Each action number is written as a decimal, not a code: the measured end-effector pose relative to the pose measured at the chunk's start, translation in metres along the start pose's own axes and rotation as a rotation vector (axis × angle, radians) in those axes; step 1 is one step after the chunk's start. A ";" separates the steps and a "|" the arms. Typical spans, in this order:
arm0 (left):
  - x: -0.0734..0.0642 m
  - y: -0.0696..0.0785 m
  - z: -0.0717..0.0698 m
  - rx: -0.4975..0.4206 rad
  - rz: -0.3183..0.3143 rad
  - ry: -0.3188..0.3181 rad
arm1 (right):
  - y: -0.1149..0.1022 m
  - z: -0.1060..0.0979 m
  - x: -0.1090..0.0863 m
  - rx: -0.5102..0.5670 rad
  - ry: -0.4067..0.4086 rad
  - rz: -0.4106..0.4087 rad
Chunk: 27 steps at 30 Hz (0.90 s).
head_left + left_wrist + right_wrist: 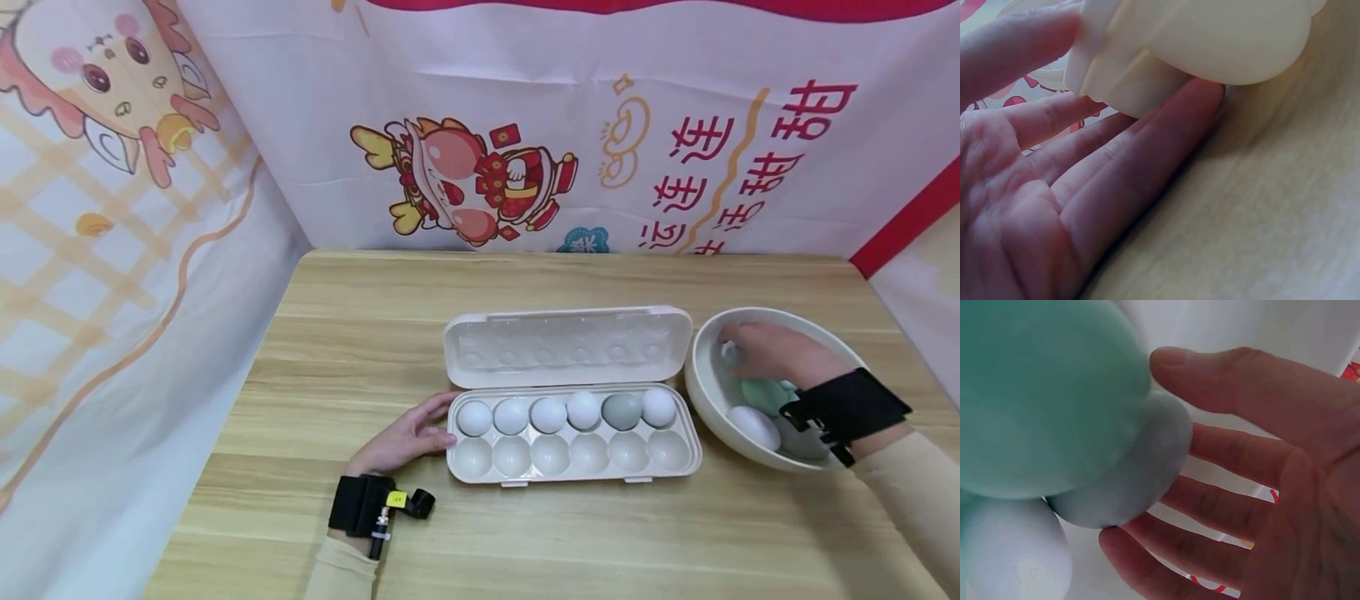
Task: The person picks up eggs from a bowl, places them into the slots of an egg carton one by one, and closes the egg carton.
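A white plastic egg carton (574, 482) lies with its lid folded back. Its far row holds white eggs (549, 415) and one grey-green egg (622, 412); the near row's cups are bare. My left hand (401, 437) grips the carton's left end, thumb at the rim and fingers against the side and underside. Inside the cream bowl (711, 421), my right hand (787, 354) has its fingers against a grey egg (1163, 450), the thumb spread apart from them. A green egg (1041, 394) overlaps it in the right wrist view, with a white egg (1016, 556) below.
The bowl stands just right of the carton on a wood-grain table (337, 350). The raised lid (570, 346) lies behind the egg rows. Printed cloths (315, 167) hang along the table's back and left sides.
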<state>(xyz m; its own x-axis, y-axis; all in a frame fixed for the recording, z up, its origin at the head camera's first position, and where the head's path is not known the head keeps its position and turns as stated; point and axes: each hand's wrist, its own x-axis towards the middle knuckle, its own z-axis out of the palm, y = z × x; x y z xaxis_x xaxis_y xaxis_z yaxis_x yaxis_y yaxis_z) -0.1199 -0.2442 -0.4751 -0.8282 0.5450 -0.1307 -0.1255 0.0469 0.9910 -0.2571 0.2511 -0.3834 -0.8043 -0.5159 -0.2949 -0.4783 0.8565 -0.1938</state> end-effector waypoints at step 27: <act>0.003 0.000 -0.001 0.020 0.007 0.000 | -0.011 -0.009 -0.005 -0.008 0.032 -0.021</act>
<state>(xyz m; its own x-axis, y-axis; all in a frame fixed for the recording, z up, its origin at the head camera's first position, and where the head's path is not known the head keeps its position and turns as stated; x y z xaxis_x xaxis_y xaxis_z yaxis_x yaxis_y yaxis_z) -0.1231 -0.2432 -0.4758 -0.8290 0.5454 -0.1238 -0.1085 0.0603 0.9923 -0.2507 0.2446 -0.3710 -0.8049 -0.5330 -0.2608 -0.4979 0.8458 -0.1919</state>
